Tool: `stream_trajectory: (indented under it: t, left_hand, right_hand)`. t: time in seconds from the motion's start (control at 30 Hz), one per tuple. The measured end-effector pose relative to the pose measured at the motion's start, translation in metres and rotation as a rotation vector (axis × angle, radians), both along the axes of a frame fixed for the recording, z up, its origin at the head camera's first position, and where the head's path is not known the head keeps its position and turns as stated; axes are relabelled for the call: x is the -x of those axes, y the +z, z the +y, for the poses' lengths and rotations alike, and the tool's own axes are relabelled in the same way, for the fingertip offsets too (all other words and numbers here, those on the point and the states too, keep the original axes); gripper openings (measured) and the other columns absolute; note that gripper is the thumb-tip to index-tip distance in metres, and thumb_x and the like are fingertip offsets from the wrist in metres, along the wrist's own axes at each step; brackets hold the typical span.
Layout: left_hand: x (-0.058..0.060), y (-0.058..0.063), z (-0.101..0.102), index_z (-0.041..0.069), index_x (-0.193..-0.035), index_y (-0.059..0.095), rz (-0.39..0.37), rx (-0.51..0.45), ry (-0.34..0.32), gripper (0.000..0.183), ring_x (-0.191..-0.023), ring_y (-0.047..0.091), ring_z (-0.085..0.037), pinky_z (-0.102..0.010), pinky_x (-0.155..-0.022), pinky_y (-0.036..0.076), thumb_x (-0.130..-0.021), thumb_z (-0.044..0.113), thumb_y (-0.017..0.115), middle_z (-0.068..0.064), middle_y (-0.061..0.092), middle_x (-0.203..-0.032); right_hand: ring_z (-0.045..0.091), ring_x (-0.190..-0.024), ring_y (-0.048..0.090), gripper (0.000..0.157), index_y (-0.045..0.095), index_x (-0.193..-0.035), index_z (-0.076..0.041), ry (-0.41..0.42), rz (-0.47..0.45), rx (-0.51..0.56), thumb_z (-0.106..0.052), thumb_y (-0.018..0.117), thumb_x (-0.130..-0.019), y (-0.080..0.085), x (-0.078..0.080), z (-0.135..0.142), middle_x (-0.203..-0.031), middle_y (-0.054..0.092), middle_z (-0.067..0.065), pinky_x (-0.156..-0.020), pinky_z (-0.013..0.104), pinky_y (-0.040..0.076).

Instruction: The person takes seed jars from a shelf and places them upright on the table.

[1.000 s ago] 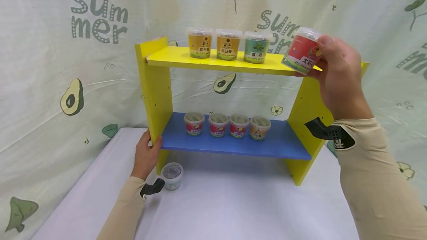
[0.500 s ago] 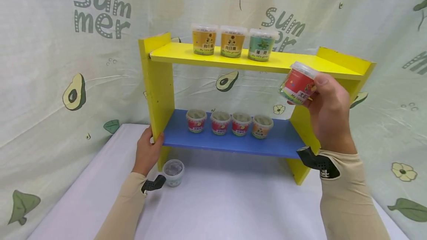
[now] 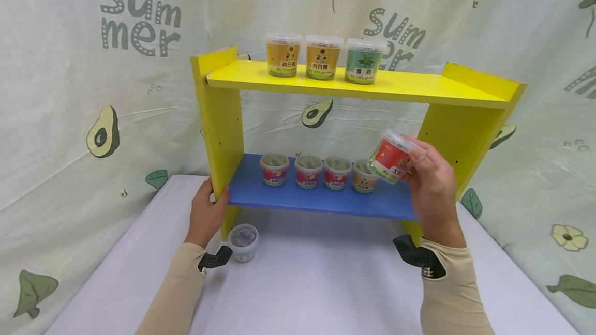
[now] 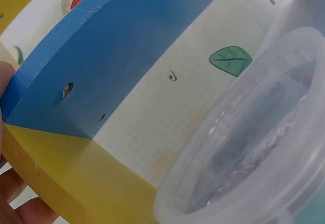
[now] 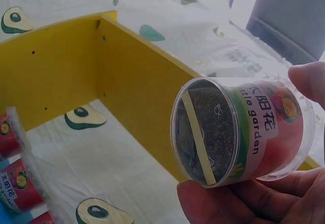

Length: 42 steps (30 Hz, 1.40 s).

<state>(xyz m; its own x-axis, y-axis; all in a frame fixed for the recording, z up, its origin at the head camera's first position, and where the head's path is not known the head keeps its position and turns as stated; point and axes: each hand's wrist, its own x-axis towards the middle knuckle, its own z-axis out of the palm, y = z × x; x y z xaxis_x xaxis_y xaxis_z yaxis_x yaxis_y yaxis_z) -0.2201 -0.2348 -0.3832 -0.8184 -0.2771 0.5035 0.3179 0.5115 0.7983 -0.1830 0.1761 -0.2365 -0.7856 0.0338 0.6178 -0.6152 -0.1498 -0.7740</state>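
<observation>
My right hand (image 3: pixel 435 190) grips a clear plastic cup with a red label (image 3: pixel 392 158), tilted, in front of the right part of the blue shelf (image 3: pixel 298 201). In the right wrist view dark contents and a pale strip show through the base of this red-labelled cup (image 5: pixel 238 132). My left hand (image 3: pixel 206 213) holds the front edge of the yellow side panel (image 3: pixel 215 133) where the blue shelf meets it. Three red-labelled cups (image 3: pixel 307 173) and an orange-labelled cup (image 3: pixel 364 180) stand in a row on the blue shelf.
On the yellow top shelf (image 3: pixel 419 84) stand two orange-labelled cups (image 3: pixel 322 58) and a green-labelled cup (image 3: pixel 363 62). A lidded cup (image 3: pixel 243 244) sits on the white table (image 3: pixel 316 283) by the left panel's foot. Behind hangs a printed cloth (image 3: pixel 153 87).
My right hand has brought the red-labelled cup down from the top shelf's level, and leftward, to just above the blue shelf. My left hand stays on the side panel.
</observation>
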Motion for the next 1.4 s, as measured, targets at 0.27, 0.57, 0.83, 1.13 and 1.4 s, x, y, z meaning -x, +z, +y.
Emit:
stream_trajectory:
  t: [0.27,0.57,0.83,1.13,1.4]
  left_hand:
    - [-0.001,-0.002,0.0,0.007,-0.142,0.05,-0.008,-0.01,0.015,0.046,-0.116,0.057,-0.033,-0.055,-0.092,0.053,-0.102,0.029,0.057,-0.015,0.057,-0.127]
    - [-0.003,0.0,-0.001,0.007,-0.142,0.051,0.004,-0.011,0.01,0.045,-0.116,0.057,-0.033,-0.055,-0.092,0.053,-0.102,0.028,0.057,-0.015,0.057,-0.127]
    - [-0.002,0.002,0.0,0.006,-0.141,0.051,0.018,0.001,-0.001,0.045,-0.114,0.058,-0.033,-0.055,-0.09,0.054,-0.102,0.027,0.057,-0.015,0.057,-0.126]
    - [-0.001,0.003,0.001,0.005,-0.141,0.051,0.012,-0.008,-0.002,0.045,-0.115,0.058,-0.033,-0.055,-0.091,0.053,-0.102,0.026,0.057,-0.016,0.057,-0.127]
    - [-0.001,0.001,0.001,0.006,-0.141,0.05,0.003,-0.006,0.005,0.045,-0.115,0.058,-0.034,-0.054,-0.091,0.053,-0.102,0.028,0.057,-0.015,0.057,-0.127]
  right_hand:
    - [0.026,-0.108,0.053,0.038,0.062,-0.129,-0.003,0.014,-0.048,0.011,-0.028,0.053,-0.101,-0.019,0.003,-0.002,-0.123,0.058,0.016,-0.082,0.026,0.051]
    - [0.025,-0.114,0.054,0.043,0.054,-0.137,-0.002,-0.022,-0.126,-0.161,-0.029,0.051,-0.103,-0.028,0.009,-0.009,-0.126,0.057,0.012,-0.089,0.021,0.052]
    - [0.027,-0.114,0.056,0.047,0.051,-0.139,-0.003,-0.012,-0.162,-0.266,-0.033,0.053,-0.103,-0.036,0.012,-0.02,-0.128,0.057,0.012,-0.09,0.023,0.053]
    - [0.024,-0.105,0.061,0.044,0.05,-0.137,-0.002,0.042,-0.162,-0.298,-0.027,0.056,-0.101,-0.044,0.015,-0.031,-0.12,0.063,0.011,-0.086,0.027,0.056]
    - [0.025,-0.103,0.062,0.042,0.049,-0.134,-0.001,0.086,-0.19,-0.323,-0.025,0.057,-0.1,-0.05,0.018,-0.039,-0.119,0.062,0.016,-0.085,0.03,0.056]
